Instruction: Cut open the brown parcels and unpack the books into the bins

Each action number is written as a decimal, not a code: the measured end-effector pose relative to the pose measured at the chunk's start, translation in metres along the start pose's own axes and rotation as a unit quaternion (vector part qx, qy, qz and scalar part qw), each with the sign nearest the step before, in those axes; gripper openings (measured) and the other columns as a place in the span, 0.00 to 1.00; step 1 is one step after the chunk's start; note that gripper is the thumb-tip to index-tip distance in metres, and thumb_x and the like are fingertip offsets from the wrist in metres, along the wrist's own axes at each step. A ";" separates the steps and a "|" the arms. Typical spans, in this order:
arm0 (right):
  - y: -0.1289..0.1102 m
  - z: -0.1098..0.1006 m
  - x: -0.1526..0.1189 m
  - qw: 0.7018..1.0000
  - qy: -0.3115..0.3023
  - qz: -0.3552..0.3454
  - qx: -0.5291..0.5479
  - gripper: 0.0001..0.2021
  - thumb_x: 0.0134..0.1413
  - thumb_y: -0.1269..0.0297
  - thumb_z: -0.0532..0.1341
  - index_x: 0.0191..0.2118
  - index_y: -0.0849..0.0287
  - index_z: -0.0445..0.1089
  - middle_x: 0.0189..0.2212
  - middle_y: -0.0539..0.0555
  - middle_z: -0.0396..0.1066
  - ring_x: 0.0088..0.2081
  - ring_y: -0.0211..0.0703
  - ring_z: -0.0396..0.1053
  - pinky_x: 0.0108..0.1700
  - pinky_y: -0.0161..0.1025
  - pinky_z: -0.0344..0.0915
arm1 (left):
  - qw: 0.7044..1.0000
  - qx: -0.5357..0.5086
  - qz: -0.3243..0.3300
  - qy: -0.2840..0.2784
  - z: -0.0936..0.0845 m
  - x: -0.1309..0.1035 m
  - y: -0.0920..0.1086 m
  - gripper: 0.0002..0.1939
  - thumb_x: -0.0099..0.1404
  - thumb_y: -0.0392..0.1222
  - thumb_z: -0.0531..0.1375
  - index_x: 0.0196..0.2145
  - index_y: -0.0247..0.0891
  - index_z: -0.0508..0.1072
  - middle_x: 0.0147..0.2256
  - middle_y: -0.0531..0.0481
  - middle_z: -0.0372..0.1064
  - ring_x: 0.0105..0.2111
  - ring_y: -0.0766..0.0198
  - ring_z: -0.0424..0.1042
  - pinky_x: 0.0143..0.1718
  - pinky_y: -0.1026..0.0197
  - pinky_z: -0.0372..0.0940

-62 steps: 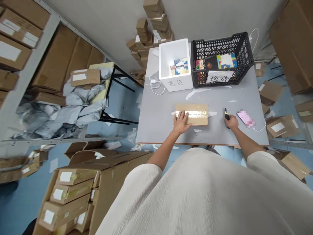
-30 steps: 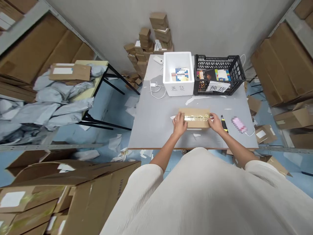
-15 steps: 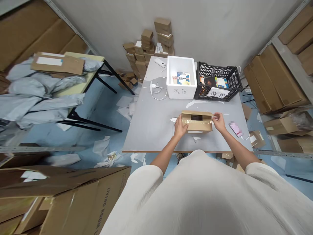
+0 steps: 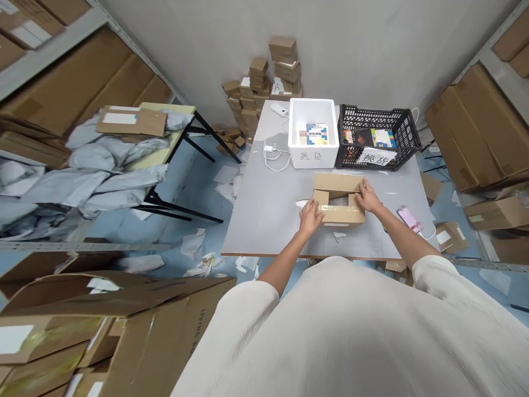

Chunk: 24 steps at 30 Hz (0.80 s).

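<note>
A small brown cardboard box stands on the grey table with its back flap raised. Clear tape runs along its front edge, and the opening shows a dim interior whose contents I cannot make out. My left hand grips the box's left end, fingers over the front corner. At the right end, my right hand is closed on the edge by the raised flap. A flat white pointed piece lies just left of the box, partly behind my left hand.
Behind the box stand a white foam bin with booklets and a black crate with books. A phone on a cable lies at right. Grey parcels cover a side table. Stacked cartons line the wall; paper scraps litter the floor.
The box's back flap has swung up and away, so the opening is wider. My right hand has moved up with the flap. The view has shifted slightly left.
</note>
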State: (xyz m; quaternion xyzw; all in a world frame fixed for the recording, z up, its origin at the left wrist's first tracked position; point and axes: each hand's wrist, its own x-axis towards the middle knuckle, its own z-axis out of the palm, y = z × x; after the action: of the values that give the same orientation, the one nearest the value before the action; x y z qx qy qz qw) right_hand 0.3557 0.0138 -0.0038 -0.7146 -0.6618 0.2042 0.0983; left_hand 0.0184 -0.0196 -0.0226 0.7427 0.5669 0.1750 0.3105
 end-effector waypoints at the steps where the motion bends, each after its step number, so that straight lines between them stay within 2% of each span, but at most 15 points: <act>1: 0.003 0.003 0.003 1.000 -0.012 -0.003 0.000 0.37 0.73 0.47 0.51 0.77 0.64 0.60 0.80 0.70 0.52 0.76 0.70 0.57 0.75 0.67 0.58 | 1.000 0.005 -0.001 -0.005 -0.002 -0.001 0.002 0.29 0.74 0.47 0.63 0.70 0.44 0.69 0.77 0.35 0.57 0.76 0.39 0.58 0.71 0.35 0.61; 5: 0.016 0.009 0.009 0.999 -0.033 -0.017 0.024 0.32 0.75 0.47 0.47 0.71 0.61 0.69 0.74 0.68 0.66 0.72 0.66 0.62 0.73 0.64 0.61 | 1.000 0.022 -0.006 -0.002 -0.011 -0.004 0.009 0.24 0.74 0.46 0.65 0.65 0.45 0.73 0.75 0.37 0.58 0.76 0.41 0.56 0.72 0.37 0.58; 8: 0.021 0.006 0.011 0.998 -0.040 -0.023 0.038 0.32 0.75 0.47 0.47 0.69 0.62 0.71 0.73 0.68 0.67 0.70 0.65 0.65 0.72 0.62 0.64 | 0.999 0.019 0.000 0.031 -0.019 -0.008 0.016 0.16 0.76 0.47 0.63 0.58 0.46 0.75 0.72 0.38 0.62 0.75 0.43 0.58 0.73 0.38 0.57; 12: 0.020 -0.001 0.009 0.998 -0.049 -0.025 0.039 0.30 0.74 0.45 0.50 0.68 0.57 0.72 0.73 0.66 0.68 0.68 0.68 0.67 0.70 0.64 0.66 | 0.997 0.005 0.009 0.073 -0.030 -0.016 0.028 0.09 0.80 0.47 0.58 0.48 0.44 0.76 0.63 0.40 0.71 0.68 0.48 0.66 0.69 0.42 0.61; 14: 0.015 -0.003 0.007 0.998 -0.052 -0.019 0.026 0.29 0.73 0.44 0.52 0.66 0.55 0.73 0.73 0.65 0.67 0.67 0.71 0.67 0.67 0.68 0.67 | 0.998 0.011 0.019 0.064 -0.034 -0.021 0.033 0.10 0.81 0.47 0.57 0.43 0.44 0.76 0.57 0.42 0.75 0.64 0.49 0.69 0.67 0.44 0.62; 17: 0.004 -0.004 0.001 0.999 -0.047 -0.014 -0.013 0.27 0.71 0.44 0.55 0.64 0.54 0.74 0.75 0.65 0.63 0.67 0.76 0.64 0.66 0.73 0.65 | 0.999 0.027 0.037 0.002 -0.039 -0.030 0.035 0.11 0.79 0.45 0.59 0.38 0.44 0.77 0.51 0.45 0.78 0.58 0.51 0.73 0.67 0.44 0.62; 19: -0.004 -0.003 -0.004 0.998 -0.039 -0.025 -0.040 0.28 0.70 0.45 0.57 0.65 0.55 0.73 0.76 0.67 0.60 0.69 0.78 0.60 0.67 0.74 0.62 | 0.996 0.039 0.061 -0.049 -0.040 -0.037 0.033 0.04 0.75 0.45 0.64 0.42 0.45 0.79 0.53 0.45 0.78 0.60 0.49 0.73 0.68 0.44 0.61; 20: -0.007 -0.002 -0.007 0.998 -0.034 -0.033 -0.049 0.28 0.69 0.46 0.57 0.66 0.56 0.72 0.76 0.68 0.60 0.70 0.78 0.59 0.68 0.74 0.60 | 0.993 0.049 0.079 -0.072 -0.040 -0.039 0.032 0.07 0.72 0.44 0.67 0.46 0.46 0.80 0.57 0.44 0.77 0.63 0.47 0.71 0.69 0.42 0.61; 24: -0.015 0.006 -0.016 0.997 -0.027 -0.056 -0.048 0.34 0.68 0.45 0.57 0.72 0.57 0.65 0.76 0.71 0.60 0.71 0.79 0.58 0.69 0.76 0.57 | 0.971 0.114 0.158 -0.138 -0.030 -0.040 0.031 0.32 0.65 0.38 0.71 0.65 0.48 0.74 0.71 0.40 0.67 0.75 0.41 0.59 0.75 0.35 0.53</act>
State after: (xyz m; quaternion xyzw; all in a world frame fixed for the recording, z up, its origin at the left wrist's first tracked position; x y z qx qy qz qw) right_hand 0.3390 -0.0015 -0.0001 -0.6745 -0.7123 0.1856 0.0575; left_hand 0.0110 -0.0550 0.0239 0.8705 0.4100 0.0521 0.2672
